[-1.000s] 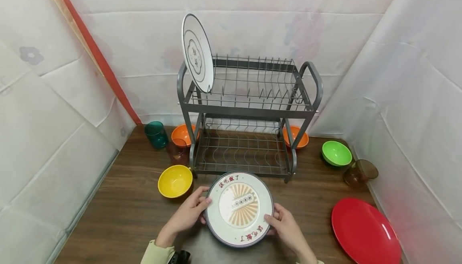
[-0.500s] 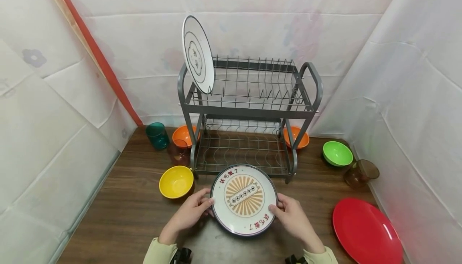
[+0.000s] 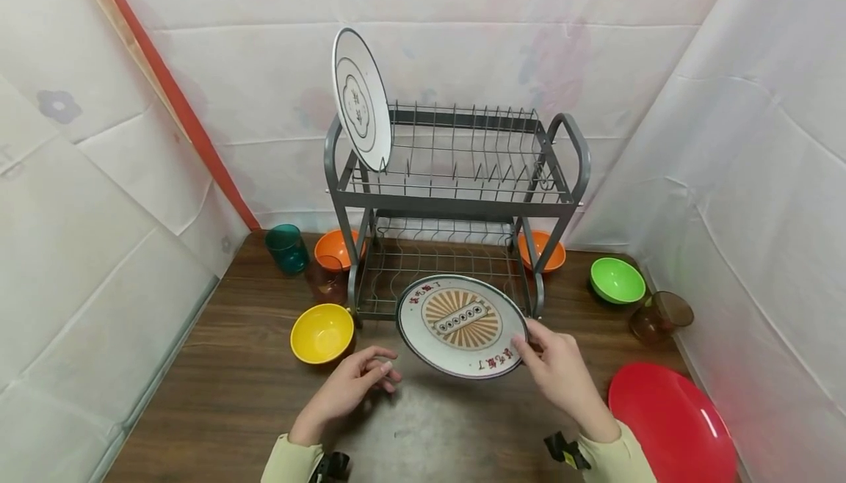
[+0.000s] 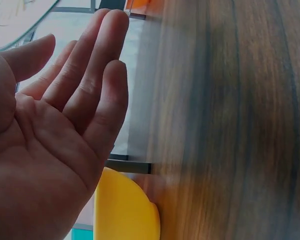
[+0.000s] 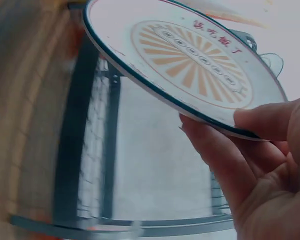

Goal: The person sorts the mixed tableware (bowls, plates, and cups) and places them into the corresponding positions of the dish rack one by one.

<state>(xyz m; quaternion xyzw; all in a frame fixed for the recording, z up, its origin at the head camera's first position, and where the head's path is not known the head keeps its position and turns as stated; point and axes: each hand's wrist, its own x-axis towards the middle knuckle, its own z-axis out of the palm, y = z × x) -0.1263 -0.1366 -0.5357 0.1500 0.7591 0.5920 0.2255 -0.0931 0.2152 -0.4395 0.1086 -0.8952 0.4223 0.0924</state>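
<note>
My right hand (image 3: 558,369) pinches the right rim of a white plate (image 3: 463,327) with a dark edge, orange rays and red characters, thumb on top and fingers beneath. Tilted, the plate hangs above the table in front of the dish rack (image 3: 456,208). In the right wrist view the same plate (image 5: 190,60) stays between thumb and fingers. Off the plate's left side, my left hand (image 3: 353,387) holds nothing, its fingers loosely bent. The left wrist view shows that palm (image 4: 55,130) apart from the plate. Another white plate (image 3: 362,101) leans upright at the rack's upper left.
Left of the rack stand a yellow bowl (image 3: 322,333), a teal cup (image 3: 287,248), a reddish-brown cup (image 3: 327,281) and an orange bowl (image 3: 333,248). On the right are another orange bowl (image 3: 550,252), a green bowl (image 3: 617,281), a brown cup (image 3: 661,316) and a red plate (image 3: 670,424).
Both hands held the plate before; my left hand has let go of it. My right hand has carried it up and to the right, and it now tilts more.
</note>
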